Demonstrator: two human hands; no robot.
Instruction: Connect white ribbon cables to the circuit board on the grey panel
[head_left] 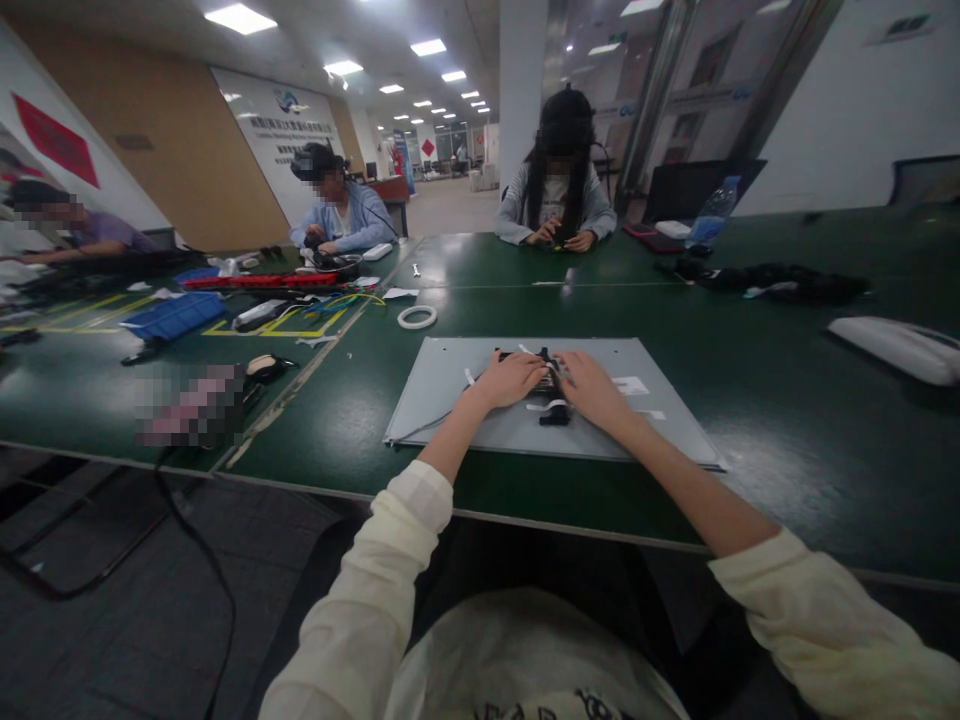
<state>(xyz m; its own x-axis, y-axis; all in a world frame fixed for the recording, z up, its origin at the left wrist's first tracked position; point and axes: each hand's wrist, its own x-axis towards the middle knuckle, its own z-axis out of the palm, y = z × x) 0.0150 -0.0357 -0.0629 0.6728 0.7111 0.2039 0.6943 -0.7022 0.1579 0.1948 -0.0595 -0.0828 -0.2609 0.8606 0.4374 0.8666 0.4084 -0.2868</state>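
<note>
A flat grey panel [450, 395] lies on the green table [787, 420] in front of me. Near its middle sits a small black part [553, 400] with white strips or cables around it. My left hand [510, 378] rests on the left side of that part, fingers curled onto it. My right hand [592, 385] presses on its right side, fingers bent over it. Both hands touch the black part; what the fingertips pinch is too small to make out.
A white tape ring [417, 317] lies beyond the panel. A blue tray [174, 315], a red strip [259, 282] and tools lie at the left. Black items [780, 280] and a white pad [896, 347] lie at the right. Three other people sit at the far side.
</note>
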